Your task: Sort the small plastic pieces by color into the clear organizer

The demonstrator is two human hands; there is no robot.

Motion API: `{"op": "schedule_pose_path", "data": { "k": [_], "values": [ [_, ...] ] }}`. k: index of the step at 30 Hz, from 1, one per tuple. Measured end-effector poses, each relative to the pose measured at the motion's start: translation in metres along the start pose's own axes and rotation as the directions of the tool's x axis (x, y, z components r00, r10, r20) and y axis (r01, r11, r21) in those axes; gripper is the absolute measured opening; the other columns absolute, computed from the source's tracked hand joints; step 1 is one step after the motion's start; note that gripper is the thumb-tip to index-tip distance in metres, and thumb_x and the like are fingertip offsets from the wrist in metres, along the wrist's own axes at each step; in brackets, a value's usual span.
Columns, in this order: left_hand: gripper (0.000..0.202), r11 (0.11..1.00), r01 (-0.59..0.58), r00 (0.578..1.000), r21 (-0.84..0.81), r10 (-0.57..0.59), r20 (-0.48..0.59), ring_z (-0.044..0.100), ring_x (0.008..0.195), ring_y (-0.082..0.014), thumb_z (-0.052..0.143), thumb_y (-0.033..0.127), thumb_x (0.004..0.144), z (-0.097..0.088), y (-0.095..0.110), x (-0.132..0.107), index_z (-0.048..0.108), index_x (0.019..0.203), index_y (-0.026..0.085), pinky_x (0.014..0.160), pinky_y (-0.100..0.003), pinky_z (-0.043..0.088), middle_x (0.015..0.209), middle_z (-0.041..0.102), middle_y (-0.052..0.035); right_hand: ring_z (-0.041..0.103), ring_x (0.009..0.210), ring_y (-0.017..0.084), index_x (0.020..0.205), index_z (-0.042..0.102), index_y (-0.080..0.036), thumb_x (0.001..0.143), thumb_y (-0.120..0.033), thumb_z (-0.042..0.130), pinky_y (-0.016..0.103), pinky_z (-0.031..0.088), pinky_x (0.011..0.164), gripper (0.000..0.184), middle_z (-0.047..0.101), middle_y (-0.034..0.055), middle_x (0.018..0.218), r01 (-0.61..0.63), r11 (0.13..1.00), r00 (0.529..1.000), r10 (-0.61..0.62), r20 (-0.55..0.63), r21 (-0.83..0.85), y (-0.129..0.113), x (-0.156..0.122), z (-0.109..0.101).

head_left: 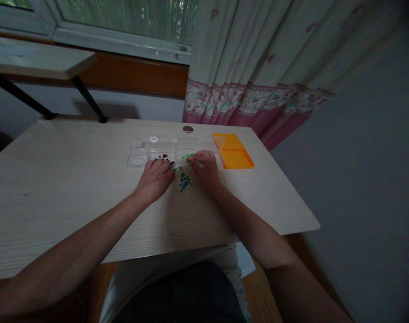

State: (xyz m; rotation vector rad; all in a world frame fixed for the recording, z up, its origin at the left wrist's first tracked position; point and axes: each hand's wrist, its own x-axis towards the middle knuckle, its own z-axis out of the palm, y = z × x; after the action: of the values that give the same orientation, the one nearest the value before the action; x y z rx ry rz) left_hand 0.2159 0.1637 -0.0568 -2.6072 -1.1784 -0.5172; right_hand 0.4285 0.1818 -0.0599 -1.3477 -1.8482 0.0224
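A clear compartmented box (pixel 164 144) lies on the pale wooden table (pixel 73 179). Brown beads (pixel 163 157) lie in one front compartment and green beads (pixel 189 157) in the one to its right. My left hand (pixel 155 177) rests curled at the box's front edge, fingertips by the brown beads. My right hand (pixel 206 167) is pinched at the green beads' compartment; what its fingers hold is too small to name. A small pile of blue, green and yellow beads (pixel 184 182) sits on the table between my hands.
An orange lid (pixel 234 151) lies open at the box's right end. A small dark round object (pixel 188 129) sits at the table's far edge. A curtain (pixel 258 67) hangs behind, a window to its left, a grey wall at right.
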Motion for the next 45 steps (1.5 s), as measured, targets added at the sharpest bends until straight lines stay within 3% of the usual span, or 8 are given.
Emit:
{"op": "schedule_pose_path", "data": {
  "k": [5,9,12,17,24,35,41,45],
  "values": [
    [0.019,0.975,0.082,0.992,-0.208,-0.099,-0.076,0.052,0.095,-0.0261,0.053,0.033,0.095,0.006,-0.007,-0.001,0.067,0.092,0.02,0.079,-0.04,0.039,0.094,0.062,-0.0081,0.057,0.093,0.021,0.086,0.073,-0.023,0.093,-0.034,0.057,0.038,0.041,0.089,0.021,0.069,0.0041,0.09,0.095,0.995,0.994,-0.097,0.054,0.044,-0.003,-0.002,0.0],
    [0.021,0.916,0.112,0.97,-0.385,-0.185,-0.157,0.053,0.092,-0.0235,0.051,0.032,0.096,0.004,-0.012,0.0,0.066,0.093,0.018,0.083,-0.039,0.042,0.091,0.062,-0.0083,0.058,0.098,0.02,0.096,0.074,-0.026,0.09,-0.034,0.061,0.038,0.039,0.094,0.016,0.069,0.0033,0.094,0.256,0.964,0.958,-0.263,0.111,0.077,-0.009,-0.007,0.001],
    [0.021,0.891,0.12,0.958,-0.438,-0.219,-0.184,0.054,0.092,-0.0233,0.051,0.032,0.095,0.0,-0.01,0.001,0.066,0.093,0.018,0.085,-0.04,0.043,0.091,0.062,-0.0086,0.058,0.101,0.02,0.104,0.074,-0.027,0.089,-0.034,0.063,0.039,0.037,0.097,0.019,0.07,0.0036,0.097,0.315,0.946,0.939,-0.322,0.125,0.073,-0.014,-0.01,0.003],
    [0.022,0.858,0.135,0.952,-0.495,-0.251,-0.176,0.055,0.093,-0.0226,0.049,0.032,0.096,-0.001,-0.007,0.001,0.065,0.09,0.018,0.084,-0.038,0.044,0.09,0.062,-0.0083,0.06,0.099,0.02,0.1,0.076,-0.03,0.09,-0.034,0.064,0.038,0.039,0.097,0.016,0.071,0.0028,0.094,0.245,0.967,0.952,-0.254,0.172,0.072,-0.02,-0.01,0.006],
    [0.023,0.863,0.164,0.956,-0.479,-0.258,-0.137,0.055,0.094,-0.0225,0.048,0.034,0.097,0.001,-0.01,0.0,0.064,0.09,0.02,0.085,-0.039,0.045,0.091,0.062,-0.0076,0.061,0.091,0.018,0.096,0.077,-0.03,0.089,-0.033,0.065,0.036,0.046,0.089,0.014,0.071,0.0024,0.09,0.093,0.971,0.974,-0.134,0.181,0.221,-0.021,-0.011,0.011],
    [0.027,0.864,0.145,0.957,-0.481,-0.245,-0.152,0.055,0.092,-0.0217,0.046,0.036,0.098,0.004,-0.01,0.0,0.065,0.091,0.019,0.084,-0.039,0.045,0.089,0.061,-0.0072,0.063,0.089,0.018,0.094,0.078,-0.026,0.089,-0.034,0.065,0.034,0.049,0.086,0.015,0.071,0.0029,0.086,0.057,0.959,0.979,-0.108,0.172,0.278,-0.022,-0.012,0.009],
    [0.026,0.846,0.179,0.943,-0.502,-0.293,-0.156,0.055,0.093,-0.0215,0.045,0.035,0.098,0.005,-0.017,0.0,0.067,0.096,0.02,0.087,-0.039,0.044,0.091,0.062,-0.0071,0.063,0.089,0.02,0.094,0.078,-0.03,0.089,-0.034,0.066,0.037,0.047,0.085,0.014,0.073,0.0024,0.087,0.001,0.983,0.991,-0.025,0.13,0.181,-0.005,-0.003,0.005],
    [0.028,0.847,0.193,0.938,-0.495,-0.308,-0.162,0.055,0.091,-0.0208,0.045,0.036,0.098,0.006,-0.024,-0.001,0.067,0.098,0.019,0.087,-0.038,0.044,0.089,0.061,-0.006,0.06,0.092,0.021,0.092,0.077,-0.027,0.089,-0.032,0.066,0.039,0.042,0.09,0.013,0.072,0.0031,0.088,-0.017,0.999,1.0,0.016,0.013,0.05,0.017,0.004,0.003]
  ]
}}
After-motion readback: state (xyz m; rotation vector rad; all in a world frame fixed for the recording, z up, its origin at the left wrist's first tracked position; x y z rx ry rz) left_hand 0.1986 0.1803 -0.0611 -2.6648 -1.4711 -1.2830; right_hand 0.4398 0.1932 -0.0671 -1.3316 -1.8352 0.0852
